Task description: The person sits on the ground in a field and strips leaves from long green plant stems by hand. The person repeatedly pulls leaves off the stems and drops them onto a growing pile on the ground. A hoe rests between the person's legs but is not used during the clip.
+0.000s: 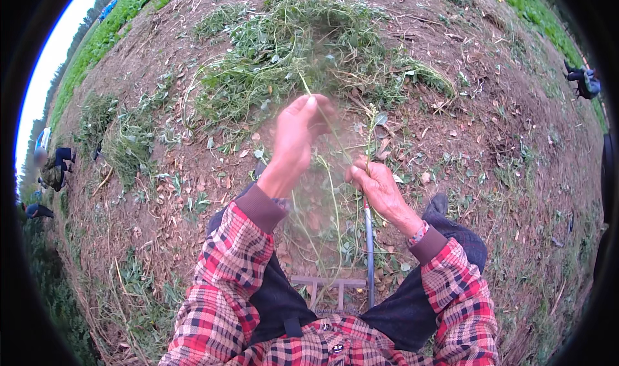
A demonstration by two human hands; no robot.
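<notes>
My left hand (295,134) pinches a thin green plant stem (303,81) between thumb and fingers, and part of this hand is blurred. The stem slants down to my right hand (379,189), whose fingers are closed around a stalk with a small greenish seed head (371,119). Below and between the hands, several long pale stems (333,196) hang or lie, partly blurred. A heap of uprooted green weeds (271,61) spreads over the soil just beyond my hands. Under my right hand, a blue-grey metal pole (370,254) with a red tip runs back between my legs.
A grey frame with crossbars (329,282) sits between my thighs. Another weed clump (129,146) lies to the left. Leaf litter covers the brown soil (483,138). People (55,170) are at the far left, and another person (586,80) is far right. Green crop rows (92,71) border the ground.
</notes>
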